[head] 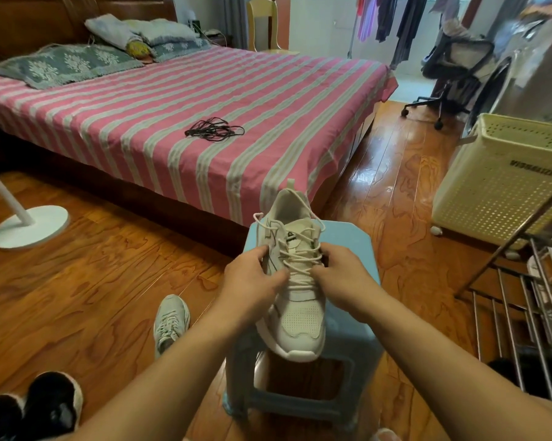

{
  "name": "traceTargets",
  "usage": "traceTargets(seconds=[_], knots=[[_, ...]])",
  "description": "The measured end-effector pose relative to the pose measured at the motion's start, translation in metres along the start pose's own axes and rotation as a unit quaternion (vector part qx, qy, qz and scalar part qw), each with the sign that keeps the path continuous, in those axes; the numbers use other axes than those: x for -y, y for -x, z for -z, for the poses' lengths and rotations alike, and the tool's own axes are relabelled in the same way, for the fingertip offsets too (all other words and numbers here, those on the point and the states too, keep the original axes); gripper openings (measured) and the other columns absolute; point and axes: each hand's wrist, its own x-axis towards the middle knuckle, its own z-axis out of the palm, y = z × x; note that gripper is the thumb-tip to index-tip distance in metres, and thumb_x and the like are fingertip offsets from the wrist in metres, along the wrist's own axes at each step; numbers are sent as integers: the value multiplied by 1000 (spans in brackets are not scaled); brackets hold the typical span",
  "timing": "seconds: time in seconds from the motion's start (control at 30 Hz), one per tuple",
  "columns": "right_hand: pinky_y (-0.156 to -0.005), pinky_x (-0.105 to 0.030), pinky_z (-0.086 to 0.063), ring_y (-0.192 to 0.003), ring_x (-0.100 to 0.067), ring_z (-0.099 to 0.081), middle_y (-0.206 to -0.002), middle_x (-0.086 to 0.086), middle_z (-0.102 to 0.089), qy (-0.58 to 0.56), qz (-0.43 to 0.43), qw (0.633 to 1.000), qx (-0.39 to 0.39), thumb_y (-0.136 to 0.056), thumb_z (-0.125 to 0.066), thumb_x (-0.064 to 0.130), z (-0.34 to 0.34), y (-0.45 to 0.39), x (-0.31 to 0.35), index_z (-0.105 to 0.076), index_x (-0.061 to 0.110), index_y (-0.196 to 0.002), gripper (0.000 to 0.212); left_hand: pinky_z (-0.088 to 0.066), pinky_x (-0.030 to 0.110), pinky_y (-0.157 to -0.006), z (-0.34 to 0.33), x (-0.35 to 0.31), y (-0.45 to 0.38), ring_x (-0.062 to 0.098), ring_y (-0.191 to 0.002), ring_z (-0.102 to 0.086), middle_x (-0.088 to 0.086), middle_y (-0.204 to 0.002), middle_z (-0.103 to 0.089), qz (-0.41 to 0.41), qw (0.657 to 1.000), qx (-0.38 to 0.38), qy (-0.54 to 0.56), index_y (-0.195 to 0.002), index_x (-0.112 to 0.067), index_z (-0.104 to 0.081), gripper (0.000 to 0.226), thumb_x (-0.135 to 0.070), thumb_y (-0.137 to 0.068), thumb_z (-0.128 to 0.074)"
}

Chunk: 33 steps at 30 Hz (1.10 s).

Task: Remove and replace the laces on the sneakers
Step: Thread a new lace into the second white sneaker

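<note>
We steady a cream sneaker (295, 300) on a pale blue stool (348, 237), its toe jutting over the stool's near edge and its heel toward the far edge, so the lacing faces us. Our left hand (251, 278) curls around the shoe's left flank, thumb lying across the white lace (300, 259); our right hand (341, 275) pinches at the lace on the opposite eyelets. The lace is still threaded but slack, its ends loose near the collar, which suggests that unlacing is only starting. A bundle of black laces (216, 129) waits near the foot edge of the striped bed (141, 122), probably the replacements. The second sneaker (169, 323) lies on the wooden floor (93, 275) left of the stool, still laced.
</note>
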Motion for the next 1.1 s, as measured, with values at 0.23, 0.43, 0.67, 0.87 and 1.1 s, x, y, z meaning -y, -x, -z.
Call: traceTargets(seconds=[0.23,0.43,0.67,0.87,1.1], knots=[[-82,-40,-53,-89,-19,-63,-95,3,-71,59,11,998,-29,-94,-53,34,-11,1,5,-68,22,-96,19,-56,38,-76,-2,-1,-3,20,-86,-66,-8,-87,-71,0,996,-67,-66,-98,-28,-70,21,-35,-80,-62],[-79,-34,-46,-94,-28,-61,-97,-1,-60,89,-44,994,-34,-95,-48,19,-6,-9,-3,-63,14,-111,22,-46,25,-62,7,8,-5,19,-78,-64,-6,-80,-71,-30,996,-72,-46,-95,-23,-70,17,-19,-88,-56],[-68,-35,-37,-82,-26,-57,-84,-4,-64,68,-42,995,-56,-97,-46,39,-7,-8,9,-58,19,-74,33,-52,36,-82,-9,-4,-2,17,-99,-60,-5,-112,-66,-30,994,-69,-85,-123,-25,-65,33,-36,-92,-62],[-82,-41,-51,-90,-21,-63,-101,0,-68,17,-65,998,-15,-93,-52,24,12,-21,-7,-65,17,-102,17,-47,35,-80,-17,-5,-3,15,-101,-52,-7,-114,-59,-51,988,-60,-131,-121,-30,-61,33,-41,-90,-55],[-94,-44,-42,-108,-26,-44,-118,5,-55,395,210,891,75,-101,-50,33,38,-68,51,-70,32,-118,26,-49,37,-80,-16,-11,-5,20,-101,-55,-8,-113,-57,-30,992,-51,-112,-118,-32,-58,35,-40,-84,-58]])
